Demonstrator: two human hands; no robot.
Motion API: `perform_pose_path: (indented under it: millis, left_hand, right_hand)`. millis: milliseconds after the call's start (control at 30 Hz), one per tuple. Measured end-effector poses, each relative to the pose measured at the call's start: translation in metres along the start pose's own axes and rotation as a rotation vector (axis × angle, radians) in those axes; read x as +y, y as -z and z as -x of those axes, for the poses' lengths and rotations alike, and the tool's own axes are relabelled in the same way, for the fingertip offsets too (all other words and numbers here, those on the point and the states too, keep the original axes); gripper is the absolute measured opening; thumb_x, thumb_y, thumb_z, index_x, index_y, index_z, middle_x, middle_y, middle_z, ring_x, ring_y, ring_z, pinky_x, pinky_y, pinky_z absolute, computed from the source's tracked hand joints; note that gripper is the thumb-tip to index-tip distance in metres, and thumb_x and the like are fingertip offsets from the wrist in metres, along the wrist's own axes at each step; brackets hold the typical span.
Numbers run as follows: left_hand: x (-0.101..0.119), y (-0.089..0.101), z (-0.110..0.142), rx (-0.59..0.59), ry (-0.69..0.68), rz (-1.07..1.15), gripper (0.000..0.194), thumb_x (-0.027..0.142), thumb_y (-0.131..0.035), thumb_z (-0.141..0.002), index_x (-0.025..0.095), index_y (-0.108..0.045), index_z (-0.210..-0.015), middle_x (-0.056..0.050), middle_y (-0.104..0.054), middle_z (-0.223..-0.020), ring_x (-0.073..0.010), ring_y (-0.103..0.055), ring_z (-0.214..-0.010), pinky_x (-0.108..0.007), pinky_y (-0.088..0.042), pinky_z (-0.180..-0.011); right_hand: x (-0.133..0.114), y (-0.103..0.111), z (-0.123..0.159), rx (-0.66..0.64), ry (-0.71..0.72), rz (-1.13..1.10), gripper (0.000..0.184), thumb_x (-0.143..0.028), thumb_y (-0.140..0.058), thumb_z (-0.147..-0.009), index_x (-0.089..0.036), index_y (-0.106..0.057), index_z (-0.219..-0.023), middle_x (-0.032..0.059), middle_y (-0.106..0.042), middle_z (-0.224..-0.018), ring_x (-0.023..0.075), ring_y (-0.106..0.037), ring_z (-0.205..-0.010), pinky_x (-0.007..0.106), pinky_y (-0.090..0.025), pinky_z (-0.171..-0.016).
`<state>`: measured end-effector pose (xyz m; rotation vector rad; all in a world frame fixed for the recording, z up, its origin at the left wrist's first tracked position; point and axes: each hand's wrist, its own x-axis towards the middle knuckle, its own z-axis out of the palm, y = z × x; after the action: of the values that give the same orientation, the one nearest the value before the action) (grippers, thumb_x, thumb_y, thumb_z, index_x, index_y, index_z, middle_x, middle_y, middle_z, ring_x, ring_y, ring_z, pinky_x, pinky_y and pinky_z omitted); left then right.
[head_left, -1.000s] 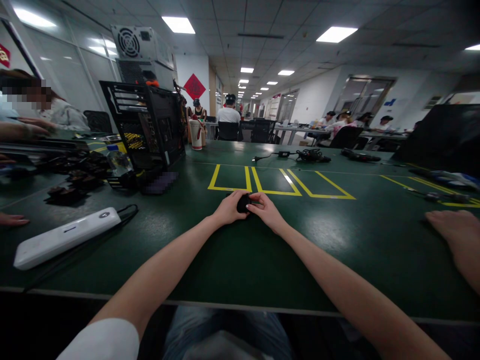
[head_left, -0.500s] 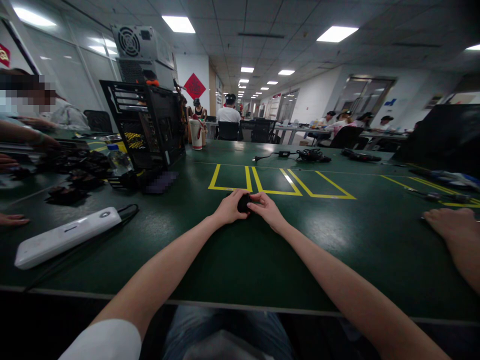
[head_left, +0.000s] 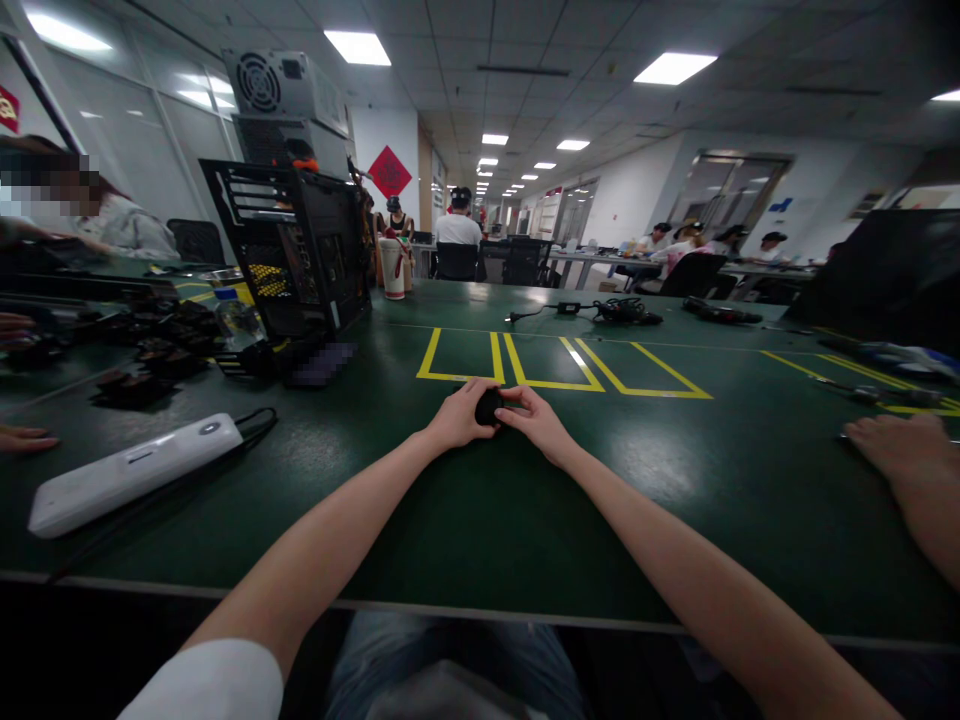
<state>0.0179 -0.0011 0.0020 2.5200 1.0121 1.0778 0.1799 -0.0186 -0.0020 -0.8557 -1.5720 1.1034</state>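
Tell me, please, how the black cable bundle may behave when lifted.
The black cable bundle would probably sag, since its loops look thin. Its outstretched lead, with a plug at the end, would likely trail behind.

A: Clothing on the wearer?
B: Left arm (head_left: 322, 535): short white sleeve (head_left: 206, 685), plain, smooth, loose-edged, ending near the elbow. Forearm slender, bare below it.
A: Right arm (head_left: 675, 535)?
B: Bare from wrist to frame edge.
A: Hands?
B: Left hand (head_left: 456, 415), right hand (head_left: 536, 425): both bare, slim-fingered.
A: Lower down?
B: Blue jeans (head_left: 517, 665), faded, creased. Pale grey cloth (head_left: 450, 695) over the lap, blurred; probably the shirt's hem.
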Motion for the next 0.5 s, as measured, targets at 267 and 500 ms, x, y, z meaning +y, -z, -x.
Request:
perform_pose_path:
  millis: [267,500]
  left_hand:
    - [0.0006,0.0024,0.0017,-0.007,0.018,-0.022,0.057,0.022,-0.064,-0.057,0.022,-0.039,-0.108,-0.003,-0.046,-0.108,-0.0206,-0.048,-0.097,-0.035,-0.042,-0.082]
    - [-0.0017,0.0068,0.0048,0.003,0.018,-0.028,0.057,0.023,-0.064,-0.057,0.022,-0.039,-0.108,-0.003,-0.046,-0.108,-0.0210,-0.047,-0.098,-0.035,-0.041,-0.082]
  right_hand:
    - [0.0007,0.0004,-0.0031,-0.008,-0.038,0.024,0.034,-0.026,-0.061,-0.064,-0.019,-0.050,-0.095,0.0037,-0.055,-0.101,0.0169,-0.054,-0.094,0.038,-0.041,-0.088]
    - [-0.0032,-0.0018,-0.0003,-0.082,-0.005,-0.034,0.032,-0.020,-0.064,-0.060,-0.021,-0.050,-0.089,0.0015,-0.053,-0.101,0.0150,-0.056,-0.090,0.035,-0.043,-0.085]
